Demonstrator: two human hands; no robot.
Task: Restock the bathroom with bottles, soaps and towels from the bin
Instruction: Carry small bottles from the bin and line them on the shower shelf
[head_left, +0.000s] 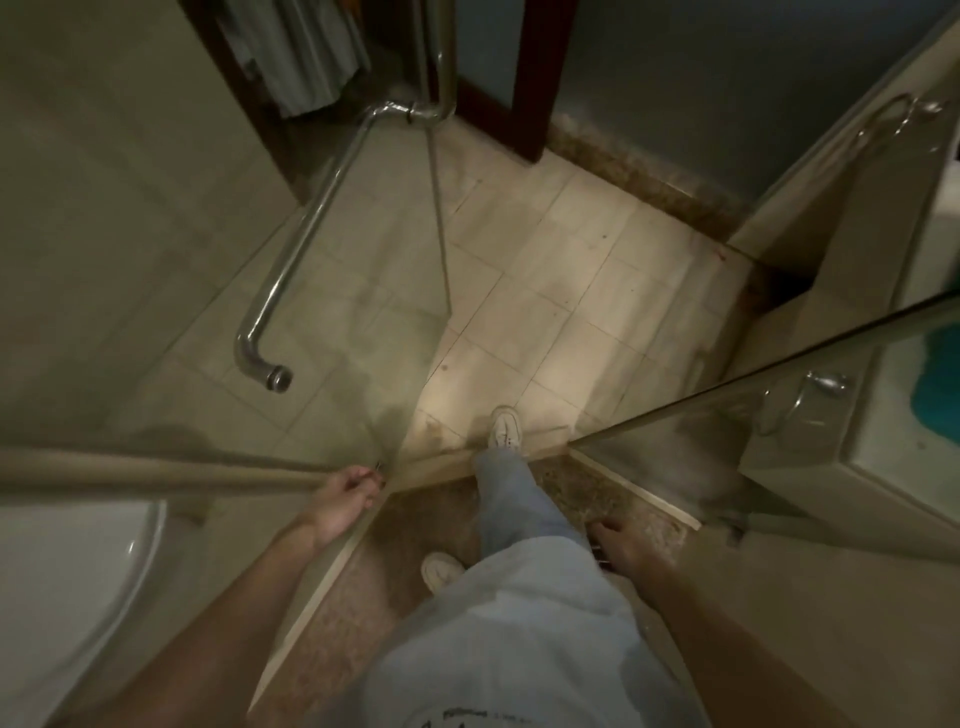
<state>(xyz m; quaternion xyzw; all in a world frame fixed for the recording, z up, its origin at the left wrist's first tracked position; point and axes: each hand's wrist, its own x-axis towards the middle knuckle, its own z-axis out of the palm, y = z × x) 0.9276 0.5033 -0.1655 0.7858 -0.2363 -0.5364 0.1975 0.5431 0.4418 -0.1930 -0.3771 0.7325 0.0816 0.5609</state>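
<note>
No bin, bottle or soap is in view. My left hand (347, 494) reaches forward at the lower left. Its fingers are curled at the edge of the glass shower door (363, 322) and seem to pinch it. My right hand (619, 546) hangs beside my right leg with loose fingers and holds nothing. A teal cloth-like thing (935, 364), perhaps a towel or mat, shows behind glass at the right edge. My feet in white shoes stand across the stone threshold (613, 499).
A long chrome door handle (306, 228) runs down the glass on the left. A white rounded fixture (67, 597) fills the lower left. A pale cabinet (852, 467) and a second glass panel stand on the right. Tiled floor (561, 291) lies ahead, with a dark wooden doorframe (535, 93) beyond.
</note>
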